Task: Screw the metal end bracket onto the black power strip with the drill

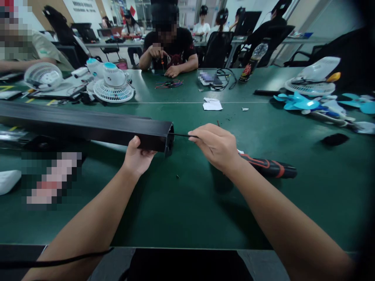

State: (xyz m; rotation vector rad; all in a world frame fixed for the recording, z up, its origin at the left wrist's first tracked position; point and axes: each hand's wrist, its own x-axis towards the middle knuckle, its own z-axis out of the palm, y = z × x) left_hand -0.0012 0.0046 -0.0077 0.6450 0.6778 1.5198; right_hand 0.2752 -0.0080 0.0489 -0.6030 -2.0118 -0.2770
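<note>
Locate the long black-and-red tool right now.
Head view, right of centre: the long black-and-red tool lies on the green tabletop, just right of the person's right hand, its left part hidden behind the wrist.

On the green table [187, 218], a white fan [113, 93] rests grille-down at far left, right of a round white grille [43, 76]. White paper [212, 105] lies mid-table, a bottle [247, 72] beyond it. At far right, light-blue fan blades [299, 103] lie nearer than a white fan housing [318, 70]. A person in a dark top [187, 45] sits across.
</note>
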